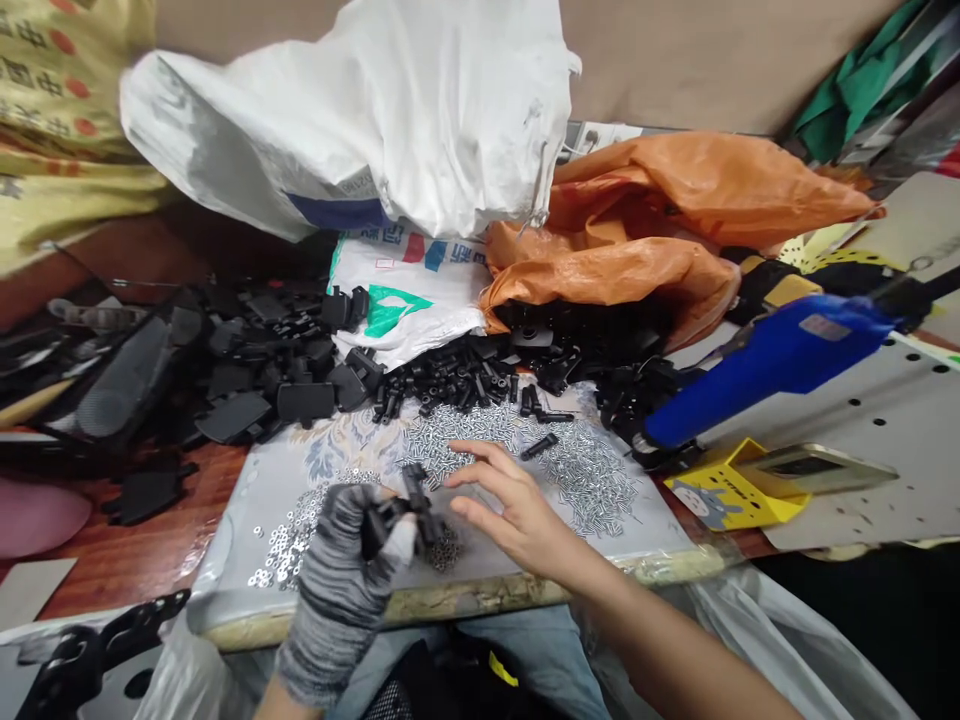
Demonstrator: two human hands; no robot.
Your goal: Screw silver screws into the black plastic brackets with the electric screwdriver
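Clenching a half-hidden black part, the left glove faces the open right hand.

White sack and orange sack heaped past the far edge of the bench; blue power tool off its right edge, yellow carton just beside; yellow woven sack far left

On your left hand you wear a knitted glove, grey colour with lighter and darker threads mixed together, and it reaches past the wrist. Your right hand and the arm behind it are bare. On your legs you have blue jeans. Over your lap is some black mesh cloth with a small yellow tag, but I cannot tell if you wear it.
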